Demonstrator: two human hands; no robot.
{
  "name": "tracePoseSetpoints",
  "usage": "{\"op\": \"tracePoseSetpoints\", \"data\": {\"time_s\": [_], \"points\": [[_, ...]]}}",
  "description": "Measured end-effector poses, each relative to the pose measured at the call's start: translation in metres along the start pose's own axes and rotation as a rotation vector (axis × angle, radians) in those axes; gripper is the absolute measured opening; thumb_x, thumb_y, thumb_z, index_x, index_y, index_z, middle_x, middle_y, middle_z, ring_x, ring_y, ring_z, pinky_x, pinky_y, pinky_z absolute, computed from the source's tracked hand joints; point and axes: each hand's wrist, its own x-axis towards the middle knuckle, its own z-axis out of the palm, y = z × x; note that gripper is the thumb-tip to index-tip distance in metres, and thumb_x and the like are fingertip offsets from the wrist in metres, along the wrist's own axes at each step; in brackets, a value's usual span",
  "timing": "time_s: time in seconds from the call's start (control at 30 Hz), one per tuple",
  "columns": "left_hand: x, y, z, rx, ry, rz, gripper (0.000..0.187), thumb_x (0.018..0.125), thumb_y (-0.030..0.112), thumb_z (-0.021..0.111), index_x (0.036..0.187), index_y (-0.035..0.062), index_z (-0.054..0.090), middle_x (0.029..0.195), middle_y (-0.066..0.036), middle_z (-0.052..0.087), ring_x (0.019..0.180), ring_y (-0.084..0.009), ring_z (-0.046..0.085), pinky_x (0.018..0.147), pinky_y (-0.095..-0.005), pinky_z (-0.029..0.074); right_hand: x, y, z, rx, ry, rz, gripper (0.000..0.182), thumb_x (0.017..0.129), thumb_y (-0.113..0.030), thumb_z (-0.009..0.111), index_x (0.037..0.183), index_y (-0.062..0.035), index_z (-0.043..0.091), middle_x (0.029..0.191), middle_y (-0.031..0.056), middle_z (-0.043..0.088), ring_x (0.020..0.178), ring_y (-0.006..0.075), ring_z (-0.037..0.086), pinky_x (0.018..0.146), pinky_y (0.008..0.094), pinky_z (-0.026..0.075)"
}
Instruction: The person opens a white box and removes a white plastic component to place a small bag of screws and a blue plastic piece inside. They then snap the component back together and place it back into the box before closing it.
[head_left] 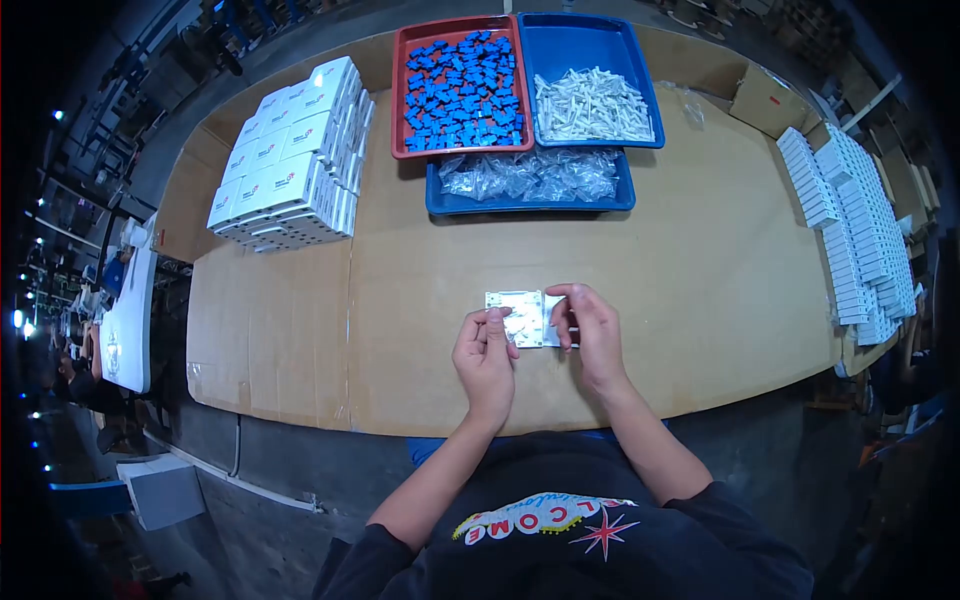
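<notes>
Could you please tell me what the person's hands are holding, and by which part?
Both hands hold a small clear packet with white contents: the left hand pinches its left edge, the right hand its right edge, just above the table.

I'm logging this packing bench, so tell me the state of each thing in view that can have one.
Left hand: fingers pinching the small clear bag.
Right hand: gripping the same bag's right edge.
Small clear bag: held just above the table, flat.
Red tray: full of blue parts.
Blue tray: holds a heap of white parts.
Front blue tray: holds clear bags.
White boxes: closed, stacked.
</notes>
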Motion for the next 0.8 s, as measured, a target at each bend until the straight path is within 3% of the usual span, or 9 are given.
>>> {"op": "tracePoseSetpoints", "data": {"time_s": [0.1, 0.33, 0.5, 0.6, 0.63, 0.8], "points": [[-0.004, -0.004, 0.001, 0.033, -0.108, -0.023, 0.026, 0.112, 0.027, 0.057, 0.113, 0.0017, 0.066, 0.079, 0.0, 0.067, 0.063, -0.0019, 0.054, 0.054, -0.0188, 0.038, -0.008, 0.008, 0.011, -0.054, -0.097, 0.062, 0.025, 0.107, -0.023, 0.066, 0.108, 0.0006, 0.074, 0.074, -0.0031, 0.062, 0.06, 0.0012, 0.048, 0.051, 0.0205, 0.036], [-0.001, -0.004, 0.001, 0.011, -0.133, -0.057, 0.031, 0.114, 0.026, 0.052, 0.112, -0.0011, 0.067, 0.079, -0.002, 0.066, 0.061, -0.0036, 0.051, 0.056, -0.0211, 0.041, -0.009, 0.01, 0.014, -0.101, 0.075, -0.115, 0.027, 0.107, -0.023, 0.066, 0.102, 0.0012, 0.076, 0.068, -0.0046, 0.058, 0.061, 0.0008, 0.048, 0.055, 0.02, 0.035], [0.015, -0.004, -0.018, 0.063, -0.202, -0.119, 0.035, 0.115, 0.024, 0.046, 0.118, -0.0024, 0.068, 0.083, -0.005, 0.068, 0.063, -0.0063, 0.052, 0.061, -0.0233, 0.046, 0.004, -0.003, -0.011, -0.035, 0.129, -0.069, 0.027, 0.108, -0.026, 0.066, 0.103, -0.0001, 0.074, 0.065, -0.0064, 0.053, 0.057, 0.0004, 0.043, 0.053, 0.0198, 0.032], [0.008, -0.01, -0.008, 0.054, -0.307, -0.14, 0.031, 0.113, 0.025, 0.053, 0.121, 0.0001, 0.069, 0.082, -0.002, 0.069, 0.063, -0.0032, 0.051, 0.06, -0.0185, 0.041, 0.004, 0.002, -0.017, -0.031, 0.111, -0.016, 0.028, 0.108, -0.027, 0.066, 0.104, -0.0007, 0.074, 0.065, -0.0071, 0.051, 0.056, 0.0008, 0.042, 0.051, 0.0202, 0.031], [0.004, -0.007, -0.004, 0.048, -0.317, -0.178, 0.025, 0.109, 0.021, 0.06, 0.12, -0.0006, 0.069, 0.086, -0.002, 0.071, 0.067, -0.0029, 0.054, 0.062, -0.0188, 0.043, 0.003, 0.006, -0.017, -0.031, 0.11, -0.007, 0.028, 0.108, -0.027, 0.066, 0.104, -0.0009, 0.074, 0.065, -0.007, 0.052, 0.056, 0.0008, 0.042, 0.051, 0.0202, 0.031], [0.002, -0.019, -0.004, 0.045, -0.325, -0.226, 0.02, 0.103, 0.012, 0.07, 0.116, -0.0024, 0.071, 0.091, -0.003, 0.073, 0.072, -0.0038, 0.059, 0.065, -0.0204, 0.048, 0.002, 0.008, -0.018, -0.043, 0.044, 0.048, 0.026, 0.107, -0.027, 0.066, 0.106, -0.0023, 0.074, 0.068, -0.007, 0.054, 0.057, 0.0007, 0.042, 0.053, 0.0197, 0.032]]}}
